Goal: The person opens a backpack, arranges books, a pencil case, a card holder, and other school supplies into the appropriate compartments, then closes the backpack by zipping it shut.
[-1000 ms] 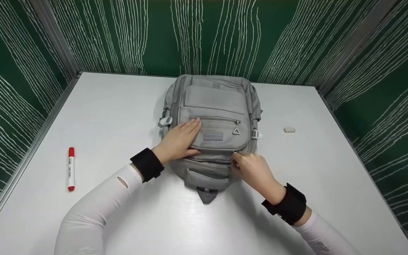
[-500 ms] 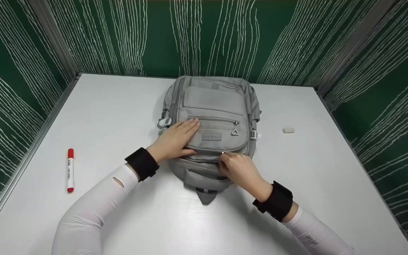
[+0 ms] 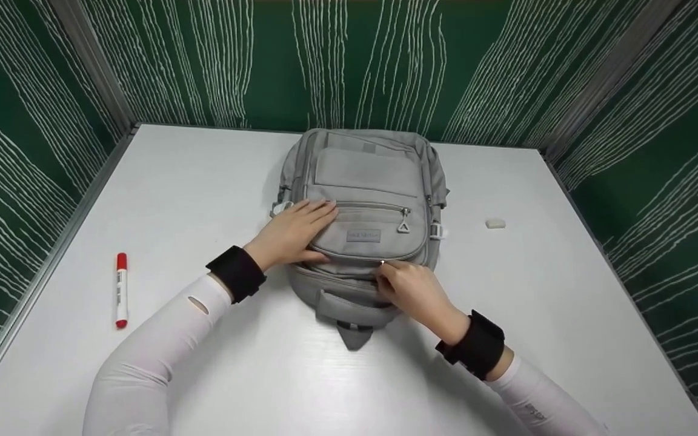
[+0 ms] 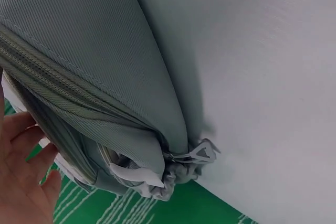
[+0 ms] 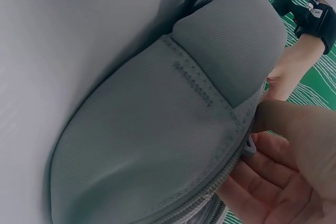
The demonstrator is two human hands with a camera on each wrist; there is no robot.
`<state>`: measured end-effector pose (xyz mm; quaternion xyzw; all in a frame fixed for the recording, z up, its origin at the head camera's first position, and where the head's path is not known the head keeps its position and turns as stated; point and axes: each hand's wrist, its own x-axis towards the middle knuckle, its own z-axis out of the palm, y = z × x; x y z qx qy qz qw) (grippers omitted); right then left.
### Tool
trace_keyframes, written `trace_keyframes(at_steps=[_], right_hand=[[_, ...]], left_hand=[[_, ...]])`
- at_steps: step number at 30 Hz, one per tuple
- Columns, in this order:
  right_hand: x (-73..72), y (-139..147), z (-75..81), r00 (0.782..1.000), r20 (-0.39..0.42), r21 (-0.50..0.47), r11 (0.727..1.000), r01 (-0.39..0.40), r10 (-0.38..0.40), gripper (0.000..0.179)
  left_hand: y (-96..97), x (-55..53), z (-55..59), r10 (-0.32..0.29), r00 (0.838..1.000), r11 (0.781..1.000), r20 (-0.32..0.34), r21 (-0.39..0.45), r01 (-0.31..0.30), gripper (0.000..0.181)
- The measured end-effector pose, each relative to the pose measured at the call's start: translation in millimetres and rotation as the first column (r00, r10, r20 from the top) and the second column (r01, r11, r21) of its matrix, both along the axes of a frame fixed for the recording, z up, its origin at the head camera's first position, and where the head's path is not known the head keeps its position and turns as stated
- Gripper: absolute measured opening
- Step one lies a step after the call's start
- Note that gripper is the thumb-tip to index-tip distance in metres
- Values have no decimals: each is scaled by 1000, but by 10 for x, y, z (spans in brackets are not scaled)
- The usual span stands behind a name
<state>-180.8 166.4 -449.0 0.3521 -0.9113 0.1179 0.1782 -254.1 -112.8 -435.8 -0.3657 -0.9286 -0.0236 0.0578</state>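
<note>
A grey backpack (image 3: pixel 367 172) lies on its back, its top handle (image 3: pixel 349 307) toward me. My left hand (image 3: pixel 291 233) rests on its front at the left, fingers straight and thumb spread; the left wrist view shows these fingers (image 4: pixel 26 145) beside the bag's edge. At the top seam of the front pocket, my right hand (image 3: pixel 415 290) pinches a zipper pull with curled fingers. Part of that grey zipper pull (image 5: pixel 250 148) shows between thumb and fingers in the right wrist view; the rest is hidden. Another triangular zipper pull (image 3: pixel 403 226) hangs from the front pocket zip.
A red and white marker (image 3: pixel 121 290) lies at the left of the white table (image 3: pixel 216 151). A small pale eraser-like block (image 3: pixel 495 223) lies right of the bag. Green panels with white streaks (image 3: pixel 276 60) stand behind and at both sides.
My right hand has slid left along the seam with the zipper pull, mostly in the first half second. My left hand has shifted slightly left on the bag.
</note>
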Motion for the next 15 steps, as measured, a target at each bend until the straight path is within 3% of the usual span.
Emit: trace_keyframes(at_steps=[8, 15], right_hand=[[20, 2, 25, 1000, -27, -3, 1000, 5, -5, 6], [33, -1, 7, 998, -64, 10, 1000, 20, -19, 9]], left_hand=[[133, 56, -17, 19, 997, 999, -77, -44, -22, 89], [251, 112, -19, 29, 996, 998, -85, -61, -34, 87]])
